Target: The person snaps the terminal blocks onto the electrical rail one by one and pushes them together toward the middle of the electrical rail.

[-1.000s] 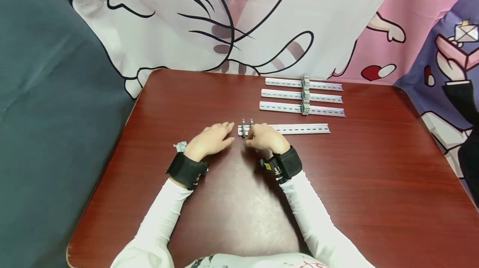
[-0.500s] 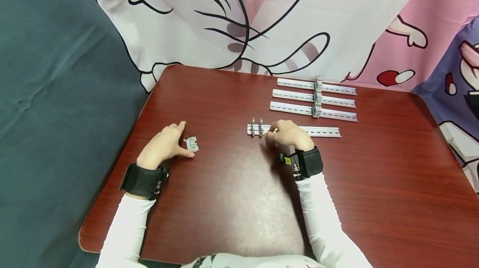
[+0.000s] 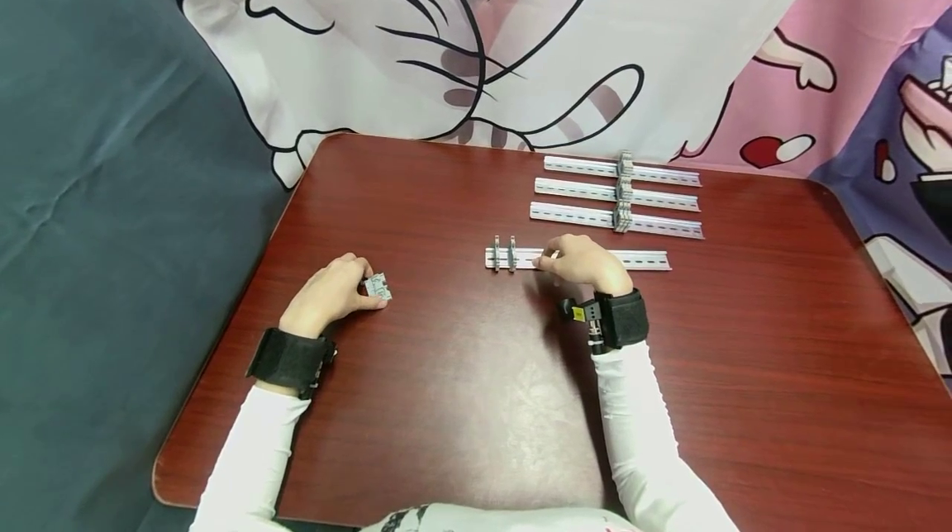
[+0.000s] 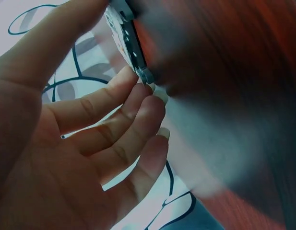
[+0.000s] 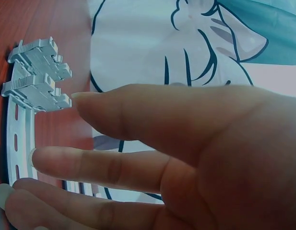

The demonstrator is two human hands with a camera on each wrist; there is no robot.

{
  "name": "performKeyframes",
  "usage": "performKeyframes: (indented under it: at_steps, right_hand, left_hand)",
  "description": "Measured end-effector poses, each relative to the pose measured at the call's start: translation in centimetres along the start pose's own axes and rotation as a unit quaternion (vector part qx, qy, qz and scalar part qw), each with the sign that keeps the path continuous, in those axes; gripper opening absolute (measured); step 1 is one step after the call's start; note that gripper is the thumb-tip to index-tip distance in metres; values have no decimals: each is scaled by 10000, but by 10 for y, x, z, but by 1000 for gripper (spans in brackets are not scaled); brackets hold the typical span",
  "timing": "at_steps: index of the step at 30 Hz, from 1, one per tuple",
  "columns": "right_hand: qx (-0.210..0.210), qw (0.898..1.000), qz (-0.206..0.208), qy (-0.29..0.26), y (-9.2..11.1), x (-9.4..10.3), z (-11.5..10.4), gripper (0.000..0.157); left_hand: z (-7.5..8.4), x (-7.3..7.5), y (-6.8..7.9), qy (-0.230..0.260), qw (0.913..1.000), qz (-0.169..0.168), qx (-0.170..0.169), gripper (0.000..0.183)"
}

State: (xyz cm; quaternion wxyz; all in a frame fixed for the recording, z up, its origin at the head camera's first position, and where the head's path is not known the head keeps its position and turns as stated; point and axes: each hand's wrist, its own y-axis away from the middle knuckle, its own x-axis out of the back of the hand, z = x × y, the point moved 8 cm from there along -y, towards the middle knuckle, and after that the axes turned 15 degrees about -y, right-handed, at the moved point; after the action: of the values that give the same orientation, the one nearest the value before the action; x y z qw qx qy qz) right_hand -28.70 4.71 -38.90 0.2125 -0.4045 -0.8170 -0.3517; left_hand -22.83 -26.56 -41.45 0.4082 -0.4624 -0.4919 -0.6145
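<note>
My left hand (image 3: 327, 292) pinches a small grey DIN-rail terminal block (image 3: 378, 287) between thumb and index finger, over the left part of the table. The left wrist view has the block (image 4: 123, 36) edge-on at the fingertips, its upper end cut off by the frame. A slotted metal DIN rail (image 3: 640, 260) lies crosswise at the middle, with two upright grey pieces (image 3: 512, 254) clipped near its left end. My right hand (image 3: 587, 261) is at this rail, just right of those pieces. In the right wrist view its thumb (image 5: 114, 110) and fingers are spread apart, holding nothing.
Behind the rail, three more rails (image 3: 568, 214) lie parallel near the table's far edge, each with a cluster of grey blocks (image 3: 623, 193) about its middle. The brown table (image 3: 461, 400) meets a printed curtain (image 3: 550, 36) at the back.
My left hand has moved left from beside the front rail to the terminal block and now pinches it. My right hand has shifted slightly right along the rail, away from the two clipped pieces.
</note>
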Motion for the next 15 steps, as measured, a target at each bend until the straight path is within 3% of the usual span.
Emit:
performKeyframes:
  at_steps: [7, 15]
  right_hand:
    - [92, 9999, -25, 67, 3, -4, -12, 37]
    - [415, 9989, -218, 63, -1, -21, -32, 31]
  left_hand:
    - [20, 6, -7, 86, 9994, 157, -287, 45]
    - [76, 23, -19, 485, 9947, 280, -864, 48]
